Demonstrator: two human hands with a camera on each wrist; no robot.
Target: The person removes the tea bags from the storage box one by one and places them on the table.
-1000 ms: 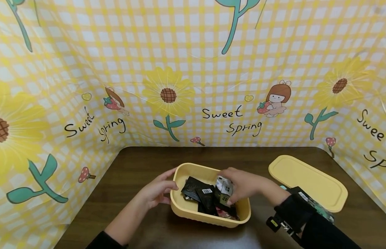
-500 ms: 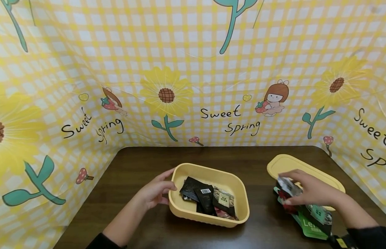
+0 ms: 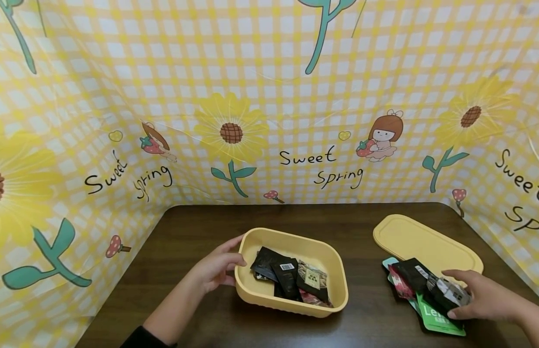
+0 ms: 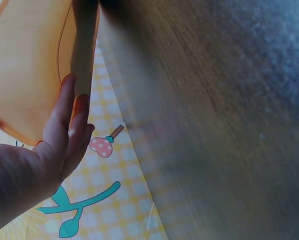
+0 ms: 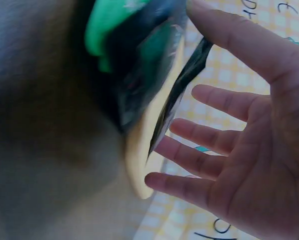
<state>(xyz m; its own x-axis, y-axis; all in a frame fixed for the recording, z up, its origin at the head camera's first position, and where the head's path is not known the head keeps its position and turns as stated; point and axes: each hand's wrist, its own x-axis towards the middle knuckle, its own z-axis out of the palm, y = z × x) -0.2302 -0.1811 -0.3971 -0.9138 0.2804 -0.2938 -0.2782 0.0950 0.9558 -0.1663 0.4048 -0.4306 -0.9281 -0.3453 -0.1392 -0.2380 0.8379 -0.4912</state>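
Note:
My left hand (image 3: 217, 268) holds the left end of an open yellow plastic box (image 3: 334, 251), thumb over the rim, fingers outside. The left wrist view shows these fingers (image 4: 79, 117) against the box's side. Inside lie overlapping flat packets, including a black one with a barcode label (image 3: 289, 275) and one with a pale yellow label (image 3: 313, 278). To the right my right hand (image 3: 487, 295) is at a small black-and-silver packet (image 3: 452, 291) on top of a packet pile. In the right wrist view its fingers (image 5: 199, 130) are straight and spread beside a dark packet edge (image 5: 184, 82).
The pile holds a black barcoded packet (image 3: 413, 275), a red packet (image 3: 401, 282) and a green packet (image 3: 439, 319). Behind it lies the yellow lid (image 3: 426, 241), partly covered. A yellow checked cloth (image 3: 269, 96) hangs around the dark wooden table (image 3: 200, 222).
My right hand has carried the silver packet out of the box and rightward to the pile, where its fingers now spread around it. My left hand stays on the box.

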